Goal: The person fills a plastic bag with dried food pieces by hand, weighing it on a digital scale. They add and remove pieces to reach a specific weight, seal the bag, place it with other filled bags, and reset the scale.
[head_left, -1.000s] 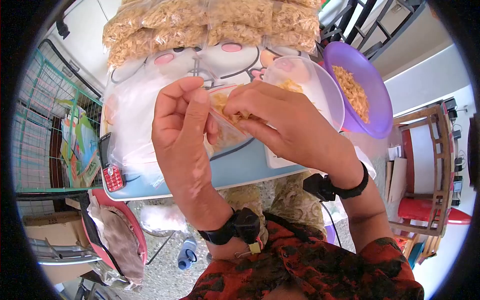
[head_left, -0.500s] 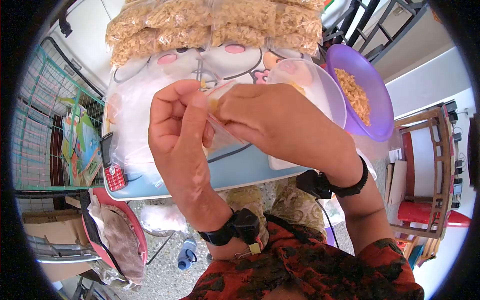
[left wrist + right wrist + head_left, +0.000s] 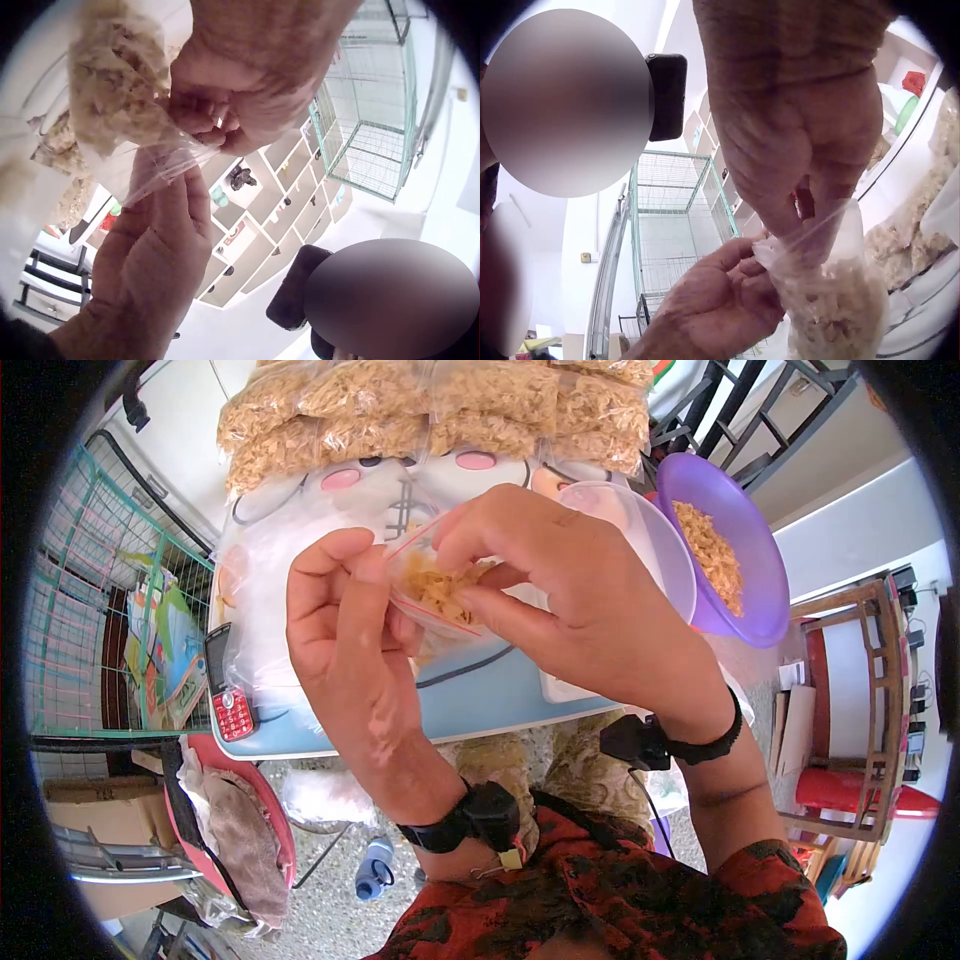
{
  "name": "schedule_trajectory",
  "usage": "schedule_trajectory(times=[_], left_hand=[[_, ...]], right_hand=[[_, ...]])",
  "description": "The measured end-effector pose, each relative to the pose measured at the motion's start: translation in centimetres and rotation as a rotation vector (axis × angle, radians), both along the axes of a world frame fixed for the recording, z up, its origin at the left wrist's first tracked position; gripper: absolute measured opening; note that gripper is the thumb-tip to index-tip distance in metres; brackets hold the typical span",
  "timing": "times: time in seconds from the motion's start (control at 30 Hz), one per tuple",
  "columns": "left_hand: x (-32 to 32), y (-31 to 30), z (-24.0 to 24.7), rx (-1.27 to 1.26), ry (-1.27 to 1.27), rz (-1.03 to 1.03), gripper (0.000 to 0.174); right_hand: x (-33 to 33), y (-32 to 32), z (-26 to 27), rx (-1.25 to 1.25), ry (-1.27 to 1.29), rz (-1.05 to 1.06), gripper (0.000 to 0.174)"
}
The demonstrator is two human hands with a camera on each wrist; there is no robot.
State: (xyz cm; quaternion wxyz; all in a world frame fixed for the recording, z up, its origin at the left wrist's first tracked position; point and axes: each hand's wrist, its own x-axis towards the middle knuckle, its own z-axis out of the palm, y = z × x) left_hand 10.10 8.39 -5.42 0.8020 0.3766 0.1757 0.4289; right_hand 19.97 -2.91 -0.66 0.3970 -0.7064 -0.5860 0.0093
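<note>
A small clear zip bag (image 3: pixel 430 615) with red lines along its mouth holds pale yellow-brown dried flakes (image 3: pixel 435 588). My left hand (image 3: pixel 350 620) pinches the left edge of its mouth between thumb and curled fingers. Over the parted mouth, my right hand (image 3: pixel 570 575) reaches in from the right, its thumb and bent fingers around some of the flakes. The right wrist view shows the right fingers (image 3: pixel 810 232) inside the bag's rim, with the flakes filling the bag (image 3: pixel 836 315) below. In the left wrist view, the bag (image 3: pixel 120 90) hangs from both hands.
Filled bags of flakes (image 3: pixel 375 395) lie stacked at the table's back. A pile of clear plastic bags (image 3: pixel 265 600) and a red-keyed phone (image 3: pixel 232 712) are at left. Right of the hands stand a translucent bowl (image 3: pixel 672 545) and a purple basin (image 3: pixel 765 550) containing flakes.
My right fingers went deeper into the bag, then drew back up and spread a little, so the flakes in its mouth show more. My left hand kept its pinch, shifting slightly left.
</note>
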Motion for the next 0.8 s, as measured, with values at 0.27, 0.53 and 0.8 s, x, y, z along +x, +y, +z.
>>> schedule_trajectory(times=[0.27, 0.53, 0.8], left_hand=[[-0.7, 0.6, -0.3, -0.088, -0.232, -0.152, 0.014], [-0.6, 1.5, -1.4, -0.040, -0.073, -0.061, 0.014], [-0.3, 0.1, -0.2, 0.131, 0.095, 0.048, 0.013]], right_hand=[[0.4, 0.2, 0.4, -0.013, -0.305, -0.097, 0.012], [-0.1, -1.5, 0.3, -0.081, -0.256, 0.050, 0.028], [-0.6, -0.5, 0.0, -0.240, -0.254, 0.195, 0.039]])
